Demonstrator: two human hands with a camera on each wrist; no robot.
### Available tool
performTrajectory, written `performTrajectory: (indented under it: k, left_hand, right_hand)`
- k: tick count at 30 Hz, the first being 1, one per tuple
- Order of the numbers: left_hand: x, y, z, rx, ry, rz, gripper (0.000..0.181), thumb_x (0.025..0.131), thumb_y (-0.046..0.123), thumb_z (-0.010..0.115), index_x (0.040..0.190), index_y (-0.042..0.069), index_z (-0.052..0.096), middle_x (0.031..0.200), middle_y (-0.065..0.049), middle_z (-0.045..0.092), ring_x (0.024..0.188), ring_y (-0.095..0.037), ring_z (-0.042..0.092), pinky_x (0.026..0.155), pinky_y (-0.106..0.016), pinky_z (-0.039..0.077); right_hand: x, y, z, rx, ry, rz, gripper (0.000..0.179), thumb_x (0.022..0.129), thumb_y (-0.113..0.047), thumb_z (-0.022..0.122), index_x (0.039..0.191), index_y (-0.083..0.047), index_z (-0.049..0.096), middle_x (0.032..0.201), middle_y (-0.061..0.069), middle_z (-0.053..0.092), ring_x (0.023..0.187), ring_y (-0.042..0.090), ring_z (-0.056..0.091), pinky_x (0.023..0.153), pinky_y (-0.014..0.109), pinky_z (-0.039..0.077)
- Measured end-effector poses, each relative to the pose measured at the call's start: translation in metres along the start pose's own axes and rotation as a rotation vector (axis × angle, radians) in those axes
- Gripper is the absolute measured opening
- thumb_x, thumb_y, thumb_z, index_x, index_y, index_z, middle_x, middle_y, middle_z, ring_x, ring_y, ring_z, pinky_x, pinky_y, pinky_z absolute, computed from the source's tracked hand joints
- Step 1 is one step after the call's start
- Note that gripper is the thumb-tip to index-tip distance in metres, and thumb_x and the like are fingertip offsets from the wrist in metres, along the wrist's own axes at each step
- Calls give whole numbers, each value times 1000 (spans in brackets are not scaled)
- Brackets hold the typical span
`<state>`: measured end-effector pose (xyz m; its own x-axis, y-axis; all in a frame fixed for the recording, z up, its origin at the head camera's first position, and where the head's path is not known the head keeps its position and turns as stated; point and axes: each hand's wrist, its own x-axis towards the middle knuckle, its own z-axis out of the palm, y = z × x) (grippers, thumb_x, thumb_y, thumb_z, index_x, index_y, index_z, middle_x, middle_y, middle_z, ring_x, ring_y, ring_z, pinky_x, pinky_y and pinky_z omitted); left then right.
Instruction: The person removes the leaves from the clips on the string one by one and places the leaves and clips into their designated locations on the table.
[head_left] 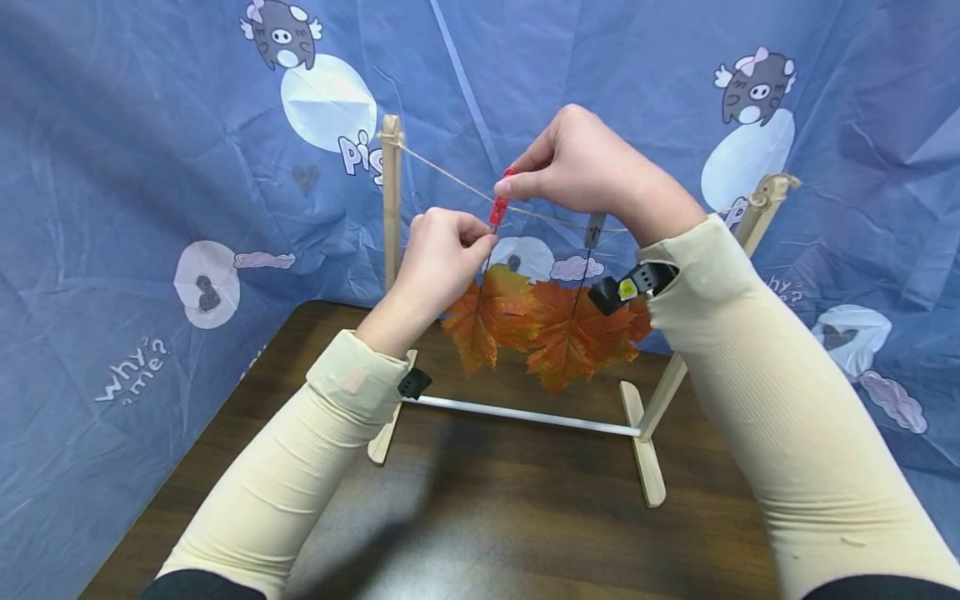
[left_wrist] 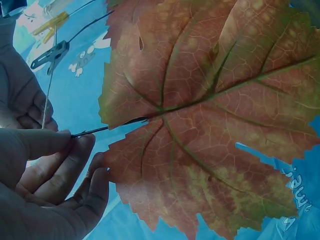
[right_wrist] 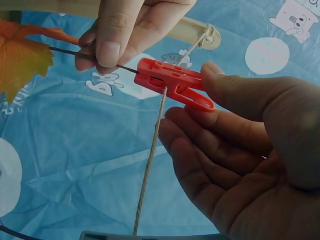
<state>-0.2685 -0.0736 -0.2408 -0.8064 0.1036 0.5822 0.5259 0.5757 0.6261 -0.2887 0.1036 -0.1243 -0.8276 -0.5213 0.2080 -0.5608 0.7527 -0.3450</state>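
My left hand (head_left: 446,254) pinches the thin dark stem (left_wrist: 90,132) of an orange-green artificial maple leaf (head_left: 491,310) between thumb and fingertips. The stem's end meets the tip of a red clothespin (right_wrist: 169,79), which sits across the twine (right_wrist: 152,150). My right hand (head_left: 588,162) pinches the clothespin's handle ends between thumb and index finger, the other fingers loosely bent below. To the right, a grey clothespin (head_left: 594,231) on the same line holds a second orange maple leaf (head_left: 573,333) by its stem.
The twine runs between two wooden posts (head_left: 392,200) of a stand with a white crossbar (head_left: 525,415) and wooden feet (head_left: 643,446) on a dark wood table (head_left: 525,517). A yellow clothespin (left_wrist: 50,26) shows beyond the grey one. Blue printed cloth (head_left: 187,125) hangs behind.
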Motion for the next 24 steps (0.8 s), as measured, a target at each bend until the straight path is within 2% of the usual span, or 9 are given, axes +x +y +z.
performTrajectory:
  k: [8, 13, 21, 24]
  left_hand:
    - [0, -2, 1, 0, 0, 5, 10, 92, 9, 74, 93, 3, 82, 83, -5, 75, 72, -16, 65, 67, -34, 50]
    - [-2, -3, 1, 11, -19, -11, 11, 93, 11, 73, 93, 3, 81, 84, -5, 75, 74, -16, 65, 68, -34, 50]
    - [-7, -2, 0, 21, -44, -26, 12, 94, 11, 73, 93, 3, 81, 83, -4, 75, 74, -17, 65, 67, -34, 50]
    - [-9, -2, 0, 25, -48, -22, 12, 94, 11, 72, 93, 3, 81, 82, -4, 75, 74, -17, 65, 67, -33, 50]
  right_hand:
    - [-1, 1, -3, 5, 54, 0, 32, 95, -42, 72, 109, -15, 81, 98, 1, 76, 79, 17, 58, 63, 35, 35]
    - [-3, 2, -7, 14, 83, -14, 33, 95, -43, 72, 108, -14, 81, 94, 3, 77, 75, 20, 53, 62, 35, 33]
    - [-7, 4, -12, 20, 108, -2, 34, 95, -45, 71, 108, -15, 81, 98, 3, 77, 66, 22, 43, 57, 36, 29]
    - [-8, 4, -14, 32, 117, -5, 34, 95, -44, 71, 108, -14, 81, 98, 4, 77, 72, 21, 49, 59, 36, 29]
